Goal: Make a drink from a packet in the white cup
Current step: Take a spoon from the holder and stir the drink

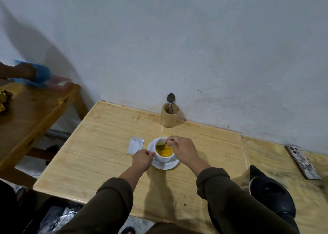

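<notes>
Spillage is the worry here — the white cup (164,152) sits on its saucer (165,163) near the middle of the table (99,145), filled with yellow drink fairly close to the rim, and I am working a spoon (162,146) around in it. My right hand (183,149) pinches the spoon's handle from above, its bowl dipped in the liquid; my left hand (142,158) is closed on the cup's left side, at or near the handle, though I cannot tell which part my fingers grip. If I stir too hard or let the spoon knock the wall, I judge the drink could slop over into the saucer. The cup could also slide on the saucer if my left hand slackens. Lumps seem to float on the surface, so stopping too soon might leave powder undissolved. The packet (135,145) lies flat just left of the saucer, close enough to catch a splash. The kettle (271,193) stands near my right sleeve — a careless swing of my elbow could bump it. The wooden holder (169,117) with a spare spoon stands well behind, against the wall.
</notes>
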`<action>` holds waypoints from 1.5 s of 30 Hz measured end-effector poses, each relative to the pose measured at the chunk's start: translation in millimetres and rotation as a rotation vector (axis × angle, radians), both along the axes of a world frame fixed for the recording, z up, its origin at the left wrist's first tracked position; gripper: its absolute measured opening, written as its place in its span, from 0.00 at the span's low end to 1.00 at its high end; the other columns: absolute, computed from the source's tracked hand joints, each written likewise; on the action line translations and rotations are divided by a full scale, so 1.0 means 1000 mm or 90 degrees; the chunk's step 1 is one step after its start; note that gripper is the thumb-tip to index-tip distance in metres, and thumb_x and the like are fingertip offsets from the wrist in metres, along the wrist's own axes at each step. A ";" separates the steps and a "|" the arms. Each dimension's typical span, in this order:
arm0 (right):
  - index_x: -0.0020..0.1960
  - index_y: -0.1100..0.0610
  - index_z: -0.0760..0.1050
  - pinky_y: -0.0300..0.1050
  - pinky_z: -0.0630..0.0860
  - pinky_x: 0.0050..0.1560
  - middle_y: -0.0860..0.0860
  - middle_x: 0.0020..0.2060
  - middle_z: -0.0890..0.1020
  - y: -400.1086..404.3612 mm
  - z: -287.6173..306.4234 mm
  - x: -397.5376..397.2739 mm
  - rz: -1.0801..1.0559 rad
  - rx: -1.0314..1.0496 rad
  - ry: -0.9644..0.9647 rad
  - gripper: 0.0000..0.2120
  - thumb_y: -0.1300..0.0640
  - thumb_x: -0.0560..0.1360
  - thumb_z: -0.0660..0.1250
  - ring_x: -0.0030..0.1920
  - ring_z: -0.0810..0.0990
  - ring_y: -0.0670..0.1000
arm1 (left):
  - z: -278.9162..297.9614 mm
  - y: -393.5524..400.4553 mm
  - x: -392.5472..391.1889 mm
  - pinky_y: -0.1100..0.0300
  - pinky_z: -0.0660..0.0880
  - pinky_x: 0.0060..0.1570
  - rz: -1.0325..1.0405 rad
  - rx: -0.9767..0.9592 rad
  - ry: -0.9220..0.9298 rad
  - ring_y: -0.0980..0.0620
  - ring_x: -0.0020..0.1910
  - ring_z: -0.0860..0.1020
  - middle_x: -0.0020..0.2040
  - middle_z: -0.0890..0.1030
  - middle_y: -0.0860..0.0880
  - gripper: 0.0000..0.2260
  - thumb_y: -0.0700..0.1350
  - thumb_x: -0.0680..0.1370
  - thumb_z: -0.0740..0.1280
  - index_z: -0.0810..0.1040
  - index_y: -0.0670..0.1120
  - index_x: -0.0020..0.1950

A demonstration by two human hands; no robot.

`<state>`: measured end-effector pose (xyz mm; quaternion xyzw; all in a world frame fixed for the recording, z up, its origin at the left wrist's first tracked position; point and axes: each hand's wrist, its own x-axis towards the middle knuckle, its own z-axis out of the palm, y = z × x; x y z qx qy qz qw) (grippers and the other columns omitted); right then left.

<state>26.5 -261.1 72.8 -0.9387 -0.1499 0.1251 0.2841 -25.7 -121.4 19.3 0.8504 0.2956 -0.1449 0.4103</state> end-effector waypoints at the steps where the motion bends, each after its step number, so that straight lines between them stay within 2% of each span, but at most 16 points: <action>1: 0.53 0.53 0.80 0.50 0.77 0.55 0.52 0.50 0.84 0.000 0.000 0.000 0.001 0.013 0.010 0.11 0.54 0.78 0.60 0.51 0.80 0.52 | 0.000 0.000 0.000 0.54 0.74 0.53 0.001 -0.002 -0.001 0.42 0.56 0.78 0.55 0.82 0.40 0.18 0.51 0.80 0.60 0.80 0.39 0.57; 5: 0.51 0.56 0.79 0.49 0.77 0.50 0.54 0.47 0.83 -0.002 0.001 0.002 -0.023 -0.006 -0.009 0.12 0.55 0.79 0.57 0.47 0.79 0.53 | 0.001 0.000 0.000 0.54 0.74 0.56 0.002 0.003 -0.003 0.43 0.56 0.78 0.56 0.82 0.40 0.18 0.51 0.80 0.60 0.80 0.40 0.59; 10: 0.57 0.51 0.79 0.47 0.77 0.51 0.50 0.53 0.83 0.001 -0.003 0.001 -0.028 -0.067 -0.071 0.14 0.53 0.80 0.56 0.52 0.80 0.53 | -0.001 0.001 -0.001 0.55 0.73 0.52 -0.002 0.006 -0.008 0.42 0.55 0.79 0.55 0.83 0.40 0.18 0.51 0.80 0.60 0.81 0.39 0.56; 13: 0.57 0.51 0.79 0.47 0.77 0.55 0.50 0.54 0.84 0.000 -0.006 -0.002 0.011 -0.034 -0.042 0.13 0.52 0.80 0.57 0.53 0.80 0.52 | -0.001 0.001 -0.001 0.55 0.73 0.51 0.003 -0.004 -0.010 0.42 0.55 0.79 0.54 0.82 0.39 0.17 0.51 0.80 0.60 0.81 0.39 0.56; 17: 0.52 0.55 0.79 0.51 0.77 0.55 0.53 0.47 0.85 -0.003 -0.002 -0.001 0.007 0.040 0.018 0.11 0.55 0.79 0.59 0.49 0.81 0.52 | -0.001 0.001 -0.001 0.53 0.74 0.56 0.006 -0.012 -0.012 0.43 0.56 0.78 0.56 0.82 0.40 0.18 0.51 0.80 0.60 0.80 0.39 0.58; 22: 0.53 0.53 0.78 0.48 0.77 0.48 0.52 0.49 0.83 -0.004 -0.002 0.003 -0.021 -0.051 -0.035 0.13 0.53 0.80 0.55 0.48 0.79 0.52 | -0.001 0.001 -0.002 0.54 0.74 0.55 0.006 -0.010 -0.012 0.43 0.56 0.78 0.56 0.82 0.40 0.18 0.51 0.80 0.60 0.80 0.40 0.58; 26: 0.58 0.50 0.78 0.48 0.77 0.56 0.50 0.54 0.83 -0.004 -0.006 0.000 -0.013 -0.017 -0.015 0.13 0.52 0.80 0.57 0.54 0.80 0.52 | -0.003 0.001 -0.001 0.55 0.72 0.50 0.003 -0.008 -0.007 0.42 0.55 0.79 0.52 0.82 0.40 0.17 0.51 0.80 0.60 0.81 0.39 0.55; 28: 0.57 0.52 0.79 0.49 0.77 0.57 0.51 0.53 0.84 -0.005 -0.007 -0.001 0.003 0.024 0.016 0.12 0.53 0.79 0.59 0.53 0.80 0.52 | -0.004 0.001 -0.001 0.56 0.70 0.47 0.005 -0.009 -0.007 0.42 0.54 0.79 0.49 0.82 0.40 0.17 0.51 0.80 0.60 0.81 0.39 0.54; 32: 0.52 0.55 0.79 0.51 0.78 0.54 0.52 0.45 0.85 -0.009 -0.003 0.001 -0.014 0.067 0.064 0.10 0.54 0.79 0.59 0.48 0.81 0.52 | -0.004 0.001 -0.001 0.56 0.70 0.49 0.004 -0.015 -0.012 0.47 0.48 0.76 0.54 0.82 0.40 0.17 0.51 0.80 0.60 0.80 0.39 0.56; 34: 0.50 0.55 0.79 0.51 0.77 0.51 0.54 0.44 0.84 -0.009 0.000 0.002 -0.024 0.041 0.050 0.11 0.54 0.79 0.58 0.47 0.80 0.54 | -0.005 0.001 -0.001 0.56 0.69 0.48 -0.004 -0.010 -0.015 0.44 0.51 0.78 0.54 0.82 0.39 0.16 0.51 0.80 0.60 0.81 0.40 0.53; 37: 0.53 0.53 0.79 0.48 0.75 0.51 0.52 0.48 0.84 -0.009 0.000 0.003 -0.035 -0.013 -0.004 0.13 0.54 0.80 0.56 0.50 0.80 0.54 | -0.006 0.002 -0.001 0.59 0.66 0.45 -0.012 0.000 -0.018 0.41 0.54 0.79 0.53 0.83 0.38 0.17 0.51 0.80 0.60 0.81 0.39 0.51; 40: 0.57 0.52 0.79 0.47 0.75 0.56 0.50 0.54 0.84 -0.009 -0.006 0.001 -0.020 0.027 0.011 0.13 0.55 0.79 0.58 0.55 0.80 0.52 | -0.005 0.002 -0.002 0.60 0.66 0.45 -0.016 0.003 -0.018 0.41 0.54 0.79 0.53 0.83 0.39 0.16 0.51 0.80 0.60 0.81 0.40 0.50; 42: 0.56 0.53 0.80 0.47 0.76 0.56 0.51 0.52 0.85 -0.009 -0.007 -0.002 -0.009 0.050 0.033 0.12 0.55 0.79 0.59 0.53 0.81 0.52 | -0.004 0.002 -0.002 0.60 0.66 0.45 -0.016 0.007 -0.018 0.41 0.54 0.79 0.53 0.83 0.39 0.17 0.51 0.80 0.60 0.81 0.39 0.52; 45: 0.52 0.57 0.80 0.47 0.76 0.53 0.51 0.44 0.85 -0.010 -0.003 -0.001 -0.010 0.102 0.071 0.10 0.57 0.79 0.60 0.46 0.81 0.51 | -0.005 0.002 -0.002 0.58 0.68 0.46 -0.017 0.008 -0.017 0.41 0.54 0.79 0.53 0.83 0.39 0.18 0.51 0.80 0.60 0.81 0.38 0.53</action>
